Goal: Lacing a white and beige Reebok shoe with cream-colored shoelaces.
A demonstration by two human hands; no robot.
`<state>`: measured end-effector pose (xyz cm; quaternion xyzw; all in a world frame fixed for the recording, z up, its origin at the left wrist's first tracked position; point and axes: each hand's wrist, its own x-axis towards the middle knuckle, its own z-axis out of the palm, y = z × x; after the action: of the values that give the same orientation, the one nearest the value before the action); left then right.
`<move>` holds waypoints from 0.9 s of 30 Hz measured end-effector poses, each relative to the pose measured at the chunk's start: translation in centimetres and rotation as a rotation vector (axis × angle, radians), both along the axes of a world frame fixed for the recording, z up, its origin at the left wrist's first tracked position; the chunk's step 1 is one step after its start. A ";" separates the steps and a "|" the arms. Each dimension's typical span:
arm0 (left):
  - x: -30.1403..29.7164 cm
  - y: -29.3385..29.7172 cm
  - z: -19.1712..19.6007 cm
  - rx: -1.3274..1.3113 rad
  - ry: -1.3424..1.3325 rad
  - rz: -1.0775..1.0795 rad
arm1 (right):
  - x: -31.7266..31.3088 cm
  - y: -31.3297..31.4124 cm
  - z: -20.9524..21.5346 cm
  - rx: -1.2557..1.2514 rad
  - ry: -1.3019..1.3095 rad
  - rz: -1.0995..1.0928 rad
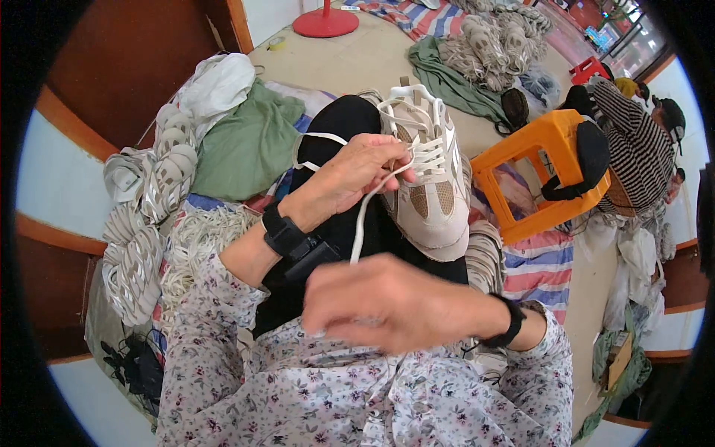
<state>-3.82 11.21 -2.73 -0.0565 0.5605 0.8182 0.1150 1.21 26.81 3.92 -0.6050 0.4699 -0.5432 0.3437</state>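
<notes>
A beige and white sneaker (pixel 434 214) rests on my black-trousered leg, its toe pointing toward me. White lace crosses the lower part of its throat. My left hand (pixel 363 170) is closed at the side of the lacing, thumb and fingertips pinching the lace by the eyelets. From there a white shoelace (pixel 360 223) runs down toward me, drawn into my right hand (pixel 395 302). That hand is curled in front of my torso and blurred by motion, so its exact grip is partly smeared. Another loop of lace (pixel 322 137) hangs left of the shoe over my knee.
Left lie a heap of white laces (pixel 205 246), stacked shoes (pixel 134 261) and a green cloth (pixel 249 138). An orange plastic stool (pixel 514 223) stands on the right, near a person in a striped top (pixel 633 141). More shoes (pixel 495 48) are piled at the back.
</notes>
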 end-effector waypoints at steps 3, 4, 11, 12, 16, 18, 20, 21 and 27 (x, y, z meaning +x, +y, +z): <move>0.5 -0.5 -0.5 0.013 0.012 0.062 | -4.6 2.6 -1.1 0.182 0.093 -0.472; 0.5 -0.3 -0.5 0.019 0.010 0.089 | -6.3 3.4 -2.0 0.172 -0.030 -0.653; 0.5 0.7 -0.7 -0.003 0.030 0.104 | -14.4 4.5 -4.3 0.207 0.166 -1.047; 0.6 0.7 -0.8 -0.010 0.030 0.111 | -15.1 3.9 -4.3 0.202 0.163 -1.042; 0.5 0.5 -0.8 -0.001 0.031 0.119 | -16.6 2.2 -4.3 0.176 0.213 -0.990; 0.2 0.5 -0.8 0.001 0.030 0.111 | -17.2 1.9 -4.2 0.192 0.193 -0.983; 0.0 0.4 -0.8 0.001 0.040 0.104 | -17.7 1.6 -4.1 0.233 0.196 -0.940; -0.1 0.4 -0.8 -0.008 0.044 0.116 | -17.8 1.6 -3.9 0.273 0.181 -0.942; 0.4 1.0 -1.1 -0.046 0.059 0.131 | -17.9 1.9 -6.1 0.080 0.086 -0.946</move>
<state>-3.38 12.17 -3.86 -0.0713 0.5776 0.8121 0.0433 -16.70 28.69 -2.22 -0.3330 0.7282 -0.5958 0.0621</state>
